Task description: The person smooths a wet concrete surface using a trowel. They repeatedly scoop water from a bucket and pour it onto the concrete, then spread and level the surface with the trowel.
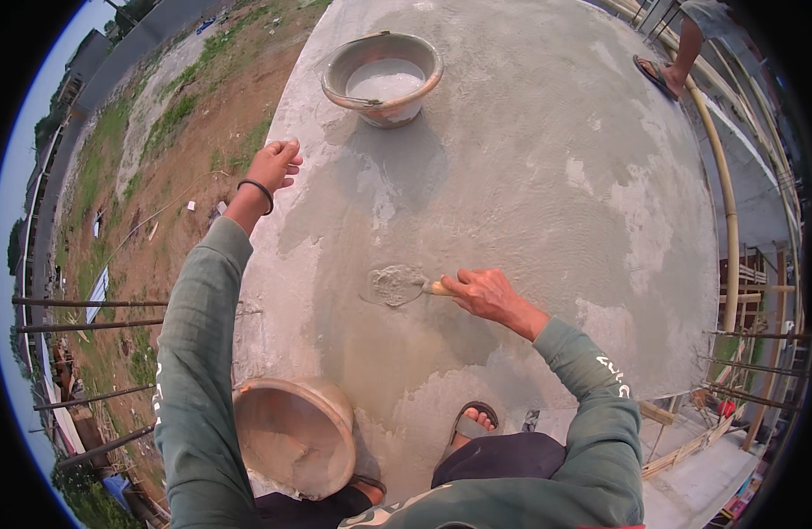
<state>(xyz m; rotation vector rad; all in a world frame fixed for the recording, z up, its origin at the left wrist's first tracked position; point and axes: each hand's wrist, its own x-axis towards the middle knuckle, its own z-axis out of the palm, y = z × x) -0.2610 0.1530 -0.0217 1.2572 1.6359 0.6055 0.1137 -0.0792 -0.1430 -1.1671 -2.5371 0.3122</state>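
Observation:
My right hand (492, 298) grips the wooden handle of a trowel (436, 288). The trowel's blade lies low over the slab, covered with wet grey cement. My left hand (275, 166) is stretched out over the slab's left edge, holding nothing, its fingers loosely bent and a dark band round the wrist. Beyond it stands an upright basin (399, 115) with pale grey slurry inside. A second basin (338, 407) is tipped on its side by my left foot, its inside smeared with cement. Wet grey cement coats much of the concrete slab (547, 207).
Left of the slab's edge, bare earth and grass (150, 189) lie lower down. Reinforcing bars (93, 302) stick out on both sides. Another person's sandalled foot (666, 78) stands at the far right, near a bamboo pole (726, 189). My own sandal (476, 414) rests on the slab.

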